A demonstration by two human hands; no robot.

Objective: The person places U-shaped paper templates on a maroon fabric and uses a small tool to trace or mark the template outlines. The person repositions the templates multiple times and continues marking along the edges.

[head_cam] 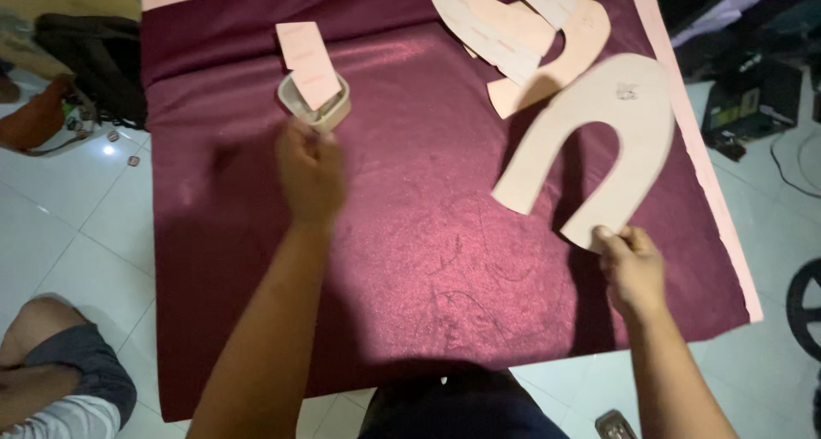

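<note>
Right hand (631,264) pinches the near end of one leg of a pale pink horseshoe-shaped card template (599,140), thumb on top and fingers curled under the tip. That template lies flat on the dark maroon satin cloth (428,251), its arch pointing away from the person and toward the far right corner, its two legs running back toward the near edge; the held leg is the right one, so the long axis runs from the right hand up and slightly left. The left leg ends free on the cloth, well apart from either hand.

Left hand (310,174) is blurred, raised above the cloth further out on the left side. It looks loosely closed, but whether it grips anything I cannot tell. Just beyond its knuckles sits a small pale oval tin (315,106) with a pink rectangular card slip (308,63) leaning out of it; the hand seems to touch or nearly touch the tin's near rim.

Farther off, at the far edge of the cloth, a stack of more pink curved card templates (522,29) overlaps, one piece touching the arch of the held template. A light pink border strip (710,174) edges the cloth on the right, over white floor tiles (77,217).
</note>
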